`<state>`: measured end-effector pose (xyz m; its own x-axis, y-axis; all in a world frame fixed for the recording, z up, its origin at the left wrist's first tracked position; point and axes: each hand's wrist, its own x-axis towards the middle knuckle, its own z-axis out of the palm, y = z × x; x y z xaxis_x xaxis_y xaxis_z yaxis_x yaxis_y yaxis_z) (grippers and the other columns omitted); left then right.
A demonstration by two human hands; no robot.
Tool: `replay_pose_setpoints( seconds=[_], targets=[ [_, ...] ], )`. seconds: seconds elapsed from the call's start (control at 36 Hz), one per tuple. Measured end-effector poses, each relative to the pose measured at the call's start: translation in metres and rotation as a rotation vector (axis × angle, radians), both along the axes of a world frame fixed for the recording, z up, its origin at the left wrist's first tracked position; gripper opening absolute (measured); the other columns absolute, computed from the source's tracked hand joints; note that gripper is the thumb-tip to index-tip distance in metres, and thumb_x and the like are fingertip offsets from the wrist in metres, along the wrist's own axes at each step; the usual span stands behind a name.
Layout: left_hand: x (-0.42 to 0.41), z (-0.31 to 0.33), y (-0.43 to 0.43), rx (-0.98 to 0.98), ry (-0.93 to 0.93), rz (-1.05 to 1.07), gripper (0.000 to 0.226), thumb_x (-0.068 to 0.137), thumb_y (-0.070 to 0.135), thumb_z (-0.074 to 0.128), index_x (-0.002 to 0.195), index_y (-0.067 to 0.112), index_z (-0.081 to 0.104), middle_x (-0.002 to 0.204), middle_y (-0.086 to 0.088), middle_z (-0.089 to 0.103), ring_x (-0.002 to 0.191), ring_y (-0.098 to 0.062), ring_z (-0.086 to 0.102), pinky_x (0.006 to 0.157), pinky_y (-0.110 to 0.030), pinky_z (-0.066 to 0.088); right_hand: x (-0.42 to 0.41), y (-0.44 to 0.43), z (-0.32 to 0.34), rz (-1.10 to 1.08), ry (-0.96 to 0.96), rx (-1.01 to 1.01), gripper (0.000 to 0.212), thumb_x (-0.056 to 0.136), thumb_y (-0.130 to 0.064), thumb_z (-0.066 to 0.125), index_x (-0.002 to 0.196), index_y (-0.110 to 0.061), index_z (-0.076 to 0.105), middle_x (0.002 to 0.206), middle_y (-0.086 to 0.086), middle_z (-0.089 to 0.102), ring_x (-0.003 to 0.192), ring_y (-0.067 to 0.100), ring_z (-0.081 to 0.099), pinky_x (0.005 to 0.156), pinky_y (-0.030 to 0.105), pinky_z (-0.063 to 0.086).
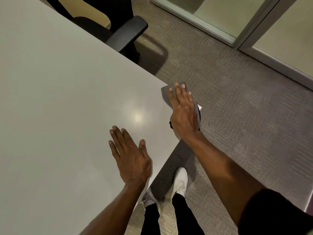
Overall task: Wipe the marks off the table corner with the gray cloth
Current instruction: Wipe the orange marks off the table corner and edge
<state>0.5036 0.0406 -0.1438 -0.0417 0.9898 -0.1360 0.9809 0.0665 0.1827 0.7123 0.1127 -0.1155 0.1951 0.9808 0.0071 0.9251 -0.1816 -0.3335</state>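
The gray cloth [165, 94] lies over the right-hand corner of the pale table [67, 99], partly hanging past the edge. My right hand [183, 111] presses flat on the cloth with fingers stretched out, covering most of it. My left hand [130, 155] rests palm-down on the bare tabletop near the front edge, fingers apart, holding nothing. Any marks on the corner are hidden under the cloth and hand.
A black office chair [125, 34] stands against the table's far edge. Gray carpet [237, 107] fills the right side, and glass wall panels with metal frames [254, 31] run along the back. My white shoes [180, 180] stand by the table's front edge.
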Motion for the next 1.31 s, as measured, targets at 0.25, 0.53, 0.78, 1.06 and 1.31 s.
replay_pose_setpoints(
  seconds=[0.25,0.53,0.78,1.06,1.31],
  targets=[
    [0.002,0.003,-0.001,0.002,0.014,0.0,0.08,0.115,0.053,0.01,0.176,0.001,0.006,0.187,-0.018,-0.007,0.175,-0.031,-0.012,0.141,-0.056,0.006,-0.033,-0.118,-0.003,0.081,0.016,-0.082,0.092,0.086,0.002,0.046,0.17,-0.012,0.01,0.179,0.013,0.004,0.167,0.034,-0.002,0.132,0.055,0.024],
    [0.005,0.001,0.0,0.012,0.022,0.012,0.078,0.116,0.049,0.021,0.176,0.0,0.012,0.187,-0.018,-0.002,0.175,-0.031,-0.009,0.142,-0.055,0.004,0.002,-0.008,-0.01,0.216,0.085,0.013,0.08,0.085,0.001,0.036,0.164,0.001,0.029,0.174,0.024,0.023,0.165,0.04,0.012,0.132,0.059,0.019],
    [0.006,0.003,-0.001,-0.007,0.008,0.02,0.079,0.115,0.053,0.015,0.177,0.005,0.005,0.187,-0.012,-0.012,0.175,-0.028,-0.013,0.142,-0.055,0.003,-0.002,-0.022,-0.006,0.209,0.076,-0.004,0.092,0.086,0.009,0.06,0.168,-0.005,0.021,0.177,0.02,0.012,0.165,0.039,0.003,0.133,0.056,0.02],
    [0.007,0.003,0.001,-0.016,0.027,0.029,0.079,0.115,0.051,0.016,0.177,0.003,0.009,0.188,-0.014,-0.007,0.175,-0.028,-0.011,0.142,-0.055,0.004,0.01,-0.055,-0.01,0.34,0.101,-0.034,0.082,0.086,0.002,0.027,0.167,-0.007,0.024,0.177,0.016,0.017,0.166,0.036,0.009,0.13,0.059,0.025],
    [0.008,0.005,0.001,-0.003,-0.004,0.04,0.078,0.114,0.051,0.021,0.178,0.006,0.007,0.188,-0.011,-0.009,0.175,-0.026,-0.01,0.142,-0.054,0.005,0.001,0.074,-0.005,0.267,0.084,0.045,0.079,0.086,0.014,0.056,0.161,0.0,0.037,0.172,0.025,0.027,0.163,0.042,0.02,0.133,0.054,0.022]
  ],
)
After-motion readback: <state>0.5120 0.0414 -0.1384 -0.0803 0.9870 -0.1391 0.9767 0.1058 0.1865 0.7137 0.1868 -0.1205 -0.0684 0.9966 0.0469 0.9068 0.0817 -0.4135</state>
